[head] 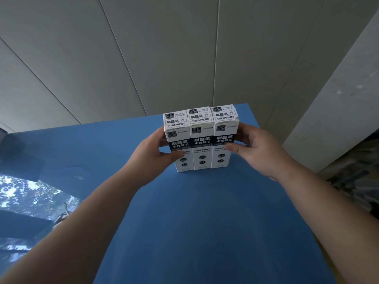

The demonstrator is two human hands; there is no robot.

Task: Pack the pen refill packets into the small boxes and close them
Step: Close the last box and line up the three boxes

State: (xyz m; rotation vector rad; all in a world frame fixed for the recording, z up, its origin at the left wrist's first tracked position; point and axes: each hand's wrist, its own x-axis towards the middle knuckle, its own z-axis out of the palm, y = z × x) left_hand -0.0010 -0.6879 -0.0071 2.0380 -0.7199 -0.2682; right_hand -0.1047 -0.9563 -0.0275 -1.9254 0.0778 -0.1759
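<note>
3 closed boxes squared up on blue table point(205, 222), far edge.

L hand point(151, 154) fingers curled on left box point(178, 144), mid box point(202, 140) sandwiched, R hand point(256, 150) pinching right box point(224, 136). Squeeze evenly w/ both, keep bases flat, tops flush.

Three closed white boxes point(201, 138) upright in a touching row on blue table point(194, 212), left hand point(152, 154) gripping left end, right hand point(255, 148) gripping right end, top flaps shut.

- The left hand point(152, 154) was bare, ungloved, without rings.
- The right hand point(259, 152) was bare too.
- Both forearms showed unsleeved, wrists without watches.
</note>
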